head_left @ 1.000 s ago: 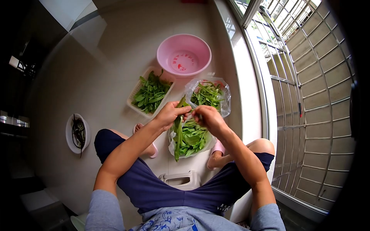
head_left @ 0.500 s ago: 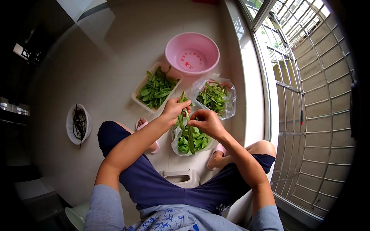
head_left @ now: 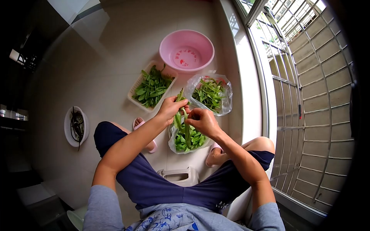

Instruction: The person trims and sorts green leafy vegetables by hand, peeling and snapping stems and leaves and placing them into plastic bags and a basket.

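Note:
My left hand (head_left: 172, 109) is closed around a stalk of leafy greens (head_left: 187, 133), whose long leaves hang down between my hands. Thumb and fingers of my right hand (head_left: 203, 121) pinch at the same stalk, just right of the left hand. Directly below lies a plastic bag of leafy greens (head_left: 195, 141), partly covered by the hanging leaves. Beyond my right hand, a second clear bag (head_left: 228, 101) holds thin green stems and leaves. To the upper left, a pale basket (head_left: 134, 98) is filled with green leaves.
A pink basin (head_left: 208, 50) with a red print on its bottom stands at the back. On the left floor is a small white basket (head_left: 87, 129) with dark, thin strands. A grey plastic stool (head_left: 191, 176) shows between my legs. A barred window (head_left: 308, 111) runs along the right.
The view has shifted slightly. My right hand has come a little closer to my left, at the stalk. Both hands keep their grip on the greens.

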A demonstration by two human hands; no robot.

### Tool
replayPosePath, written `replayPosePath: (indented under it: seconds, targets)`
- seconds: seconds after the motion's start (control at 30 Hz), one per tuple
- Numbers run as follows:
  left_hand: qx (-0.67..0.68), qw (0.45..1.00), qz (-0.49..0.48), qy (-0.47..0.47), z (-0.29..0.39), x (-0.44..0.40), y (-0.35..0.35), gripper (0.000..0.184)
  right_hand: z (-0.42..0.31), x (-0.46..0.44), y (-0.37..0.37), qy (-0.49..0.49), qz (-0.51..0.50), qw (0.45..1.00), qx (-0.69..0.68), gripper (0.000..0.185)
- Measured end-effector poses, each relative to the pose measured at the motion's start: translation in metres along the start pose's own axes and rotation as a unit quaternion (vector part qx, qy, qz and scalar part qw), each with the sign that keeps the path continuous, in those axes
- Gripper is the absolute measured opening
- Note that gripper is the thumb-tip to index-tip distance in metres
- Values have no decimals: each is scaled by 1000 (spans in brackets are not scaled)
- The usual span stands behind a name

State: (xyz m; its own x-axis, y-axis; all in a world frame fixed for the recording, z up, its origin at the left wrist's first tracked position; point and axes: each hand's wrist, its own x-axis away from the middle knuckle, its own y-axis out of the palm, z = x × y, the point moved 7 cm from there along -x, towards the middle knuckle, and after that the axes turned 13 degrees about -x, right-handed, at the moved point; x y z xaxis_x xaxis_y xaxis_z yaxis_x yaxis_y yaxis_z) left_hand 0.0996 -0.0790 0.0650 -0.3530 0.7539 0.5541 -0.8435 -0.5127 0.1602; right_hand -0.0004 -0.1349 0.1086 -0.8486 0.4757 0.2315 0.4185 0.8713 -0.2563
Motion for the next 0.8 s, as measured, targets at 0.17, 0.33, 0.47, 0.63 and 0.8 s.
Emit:
replayPosePath:
  seconds: [0.17,0.33,0.47,0.63,0.8]
  targets:
    - [-16,999,-9,41,17,5,3,13,11,-7,-11,45,-13,992,-115,17]
    - [-109,984,-133,42,34,16,13,17,26,-2,-5,224,-142,862,-433,9]
    - [-161,971,-163,73,48,24,18,15,17,3,-1,231,-201,825,-474,10]
    - [-204,968,-121,86,45,21,17,13,13,0,-2,173,-191,907,-333,19]
    - [-264,956,-90,93,43,21,20,12,-3,-1,-9,66,-122,975,-175,21]
